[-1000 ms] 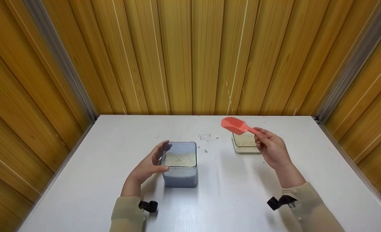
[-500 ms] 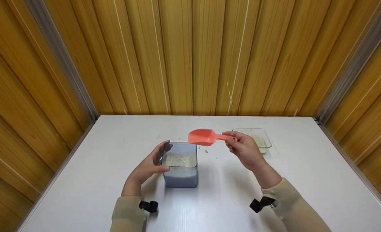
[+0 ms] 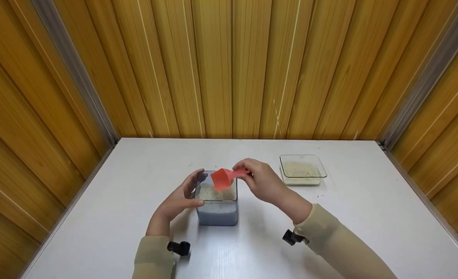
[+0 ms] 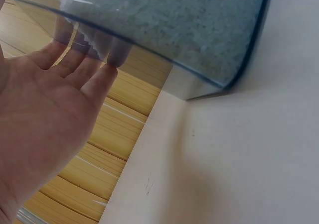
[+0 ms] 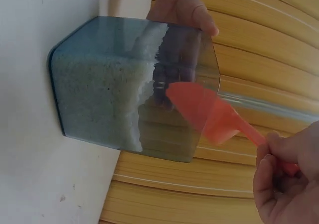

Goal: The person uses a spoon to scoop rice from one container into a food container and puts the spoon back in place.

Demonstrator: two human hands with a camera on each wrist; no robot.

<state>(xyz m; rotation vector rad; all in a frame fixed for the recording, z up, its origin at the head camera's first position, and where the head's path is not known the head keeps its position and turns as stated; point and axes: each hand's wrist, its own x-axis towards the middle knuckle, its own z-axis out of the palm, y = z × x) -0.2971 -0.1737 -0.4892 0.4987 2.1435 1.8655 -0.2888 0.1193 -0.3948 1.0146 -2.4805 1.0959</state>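
Note:
A clear, blue-tinted square container (image 3: 218, 217) stands upright on the white table, part full of pale grains (image 4: 199, 30) that look like rice. My left hand (image 3: 176, 202) holds it from the left, thumb at the front rim and fingers along the far left side. Above its opening, my right hand (image 3: 263, 182) pinches the handle of a red scoop (image 3: 221, 179). The scoop is tipped, its bowl pointing down into the container; the right wrist view shows the front of the scoop (image 5: 192, 102) through the clear wall. Whether grains remain in the bowl is hidden.
A shallower clear container (image 3: 302, 181) holding similar pale grains stands at the back right of the white table (image 3: 116, 217). Small crumbs lie on the tabletop. Wood-patterned walls (image 3: 248, 69) close off the back and both sides.
My right hand has carried the scoop leftward from over the shallow container to the blue-tinted one and tipped it downward. The left hand and its container have stayed put.

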